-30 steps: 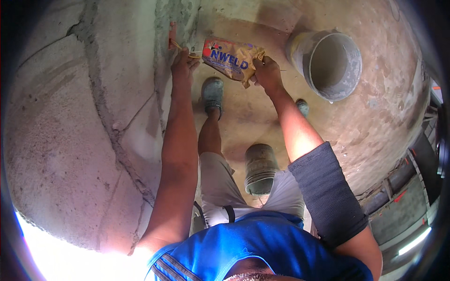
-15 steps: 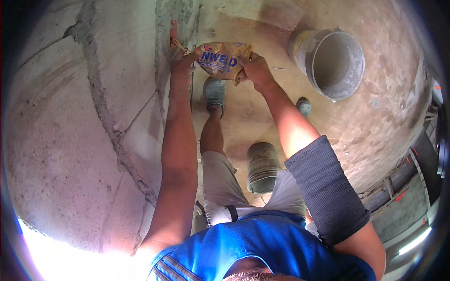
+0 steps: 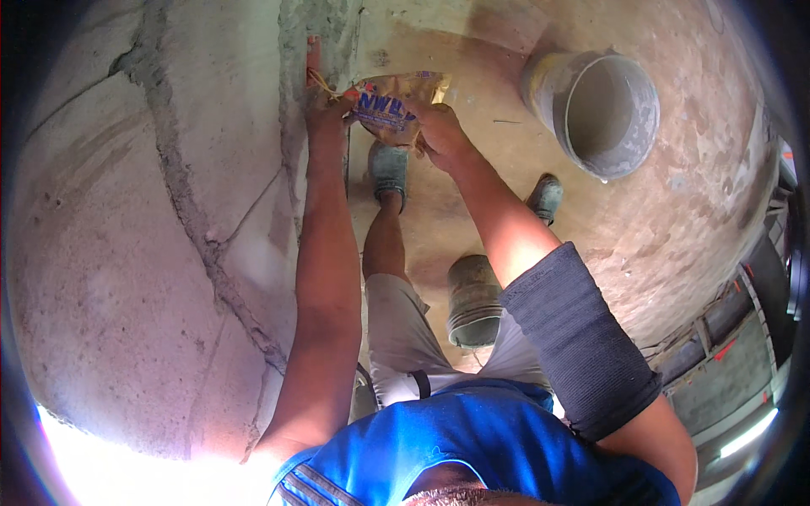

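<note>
Right grip (image 3: pixel 440 133) shifted toward left grip (image 3: pixel 326 118), both holding brown bag (image 3: pixel 386 103); bucket (image 3: pixel 550 88) stands right.

This is a building site, by the look of it an unfinished interior: a bare concrete wall (image 3: pixel 93 253) crossed by rough, mortar-like seams (image 3: pixel 179 173), a red electrical box (image 3: pixel 313 51) set in it with loose wires (image 3: pixel 318 79) coming out, a stained floor (image 3: pixel 439 219), and a cement-smeared bucket (image 3: pixel 547 94).
</note>
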`<state>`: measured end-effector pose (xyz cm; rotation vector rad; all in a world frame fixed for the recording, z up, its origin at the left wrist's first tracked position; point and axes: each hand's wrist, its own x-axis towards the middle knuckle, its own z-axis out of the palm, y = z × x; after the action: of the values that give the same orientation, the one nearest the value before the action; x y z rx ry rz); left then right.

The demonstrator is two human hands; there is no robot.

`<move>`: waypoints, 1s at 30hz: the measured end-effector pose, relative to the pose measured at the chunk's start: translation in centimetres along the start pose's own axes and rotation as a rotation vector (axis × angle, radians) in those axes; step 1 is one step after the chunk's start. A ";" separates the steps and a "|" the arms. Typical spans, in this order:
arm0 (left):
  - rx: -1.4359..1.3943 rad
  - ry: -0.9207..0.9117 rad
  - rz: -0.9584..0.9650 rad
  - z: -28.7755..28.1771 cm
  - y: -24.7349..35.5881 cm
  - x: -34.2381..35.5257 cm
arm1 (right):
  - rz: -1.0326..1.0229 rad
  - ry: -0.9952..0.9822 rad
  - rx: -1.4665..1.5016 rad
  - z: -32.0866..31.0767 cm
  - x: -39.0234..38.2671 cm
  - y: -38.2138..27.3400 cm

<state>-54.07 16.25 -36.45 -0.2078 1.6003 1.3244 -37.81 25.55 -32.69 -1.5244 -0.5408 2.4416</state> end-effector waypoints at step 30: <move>0.938 0.506 0.522 0.1 -4.0 0.4 | -0.342 0.198 -0.407 -0.3 -2.0 -0.9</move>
<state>-51.53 15.00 -39.25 0.5226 2.6613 0.7564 -36.64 25.70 -30.77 -1.6275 -1.2014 1.9768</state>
